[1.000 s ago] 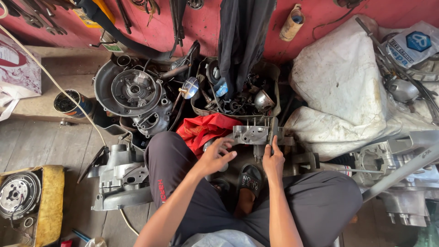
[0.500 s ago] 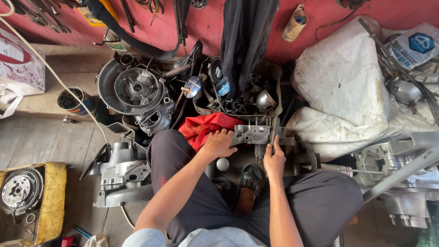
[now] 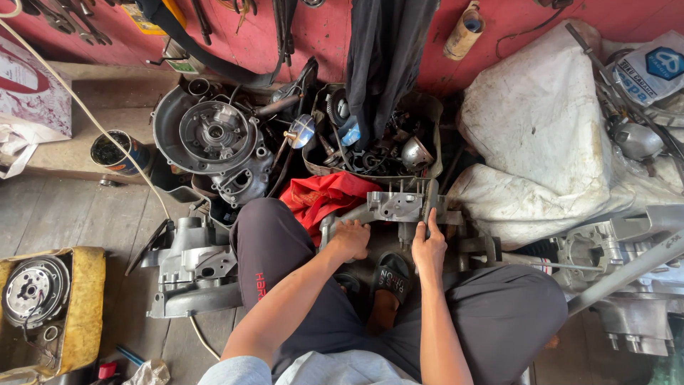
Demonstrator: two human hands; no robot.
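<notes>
1. Grey cast metal marks the engine casing (image 3: pixel 399 207) at the centre of the frame, lying on the floor between the person's knees, just below a box of dark parts (image 3: pixel 377 142).
2. The left hand (image 3: pixel 349 239) rests at the casing's lower left edge with its fingers curled over a pale bent tube; the grip looks closed, though what lies under the palm is hidden.
3. The right hand (image 3: pixel 429 249) presses against the casing's right side, fingers pointing up toward the top of the frame and wrapped on its edge, thumb spread.
4. A red cloth (image 3: pixel 320 196) lies crumpled just left of the casing, touching the person's dark trouser leg.
5. A black sandal (image 3: pixel 390 274) sits below the casing, between the 2 forearms.
6. In the upper left of the centre, a round engine cover (image 3: pixel 214 135) lies flat with its ribbed inside showing.
7. Further left, a dark tin can (image 3: pixel 114 151) stands on a wooden step, with a white cord running past it.
8. At the lower left, a second grey casing (image 3: pixel 189 264) sits beside the person's thigh.
9. At the far lower left, a yellow tray (image 3: pixel 85 299) holds a round clutch-like disc.
10. A large white sack (image 3: pixel 541 135) fills the upper right, against the red wall (image 3: pixel 313 28).
</notes>
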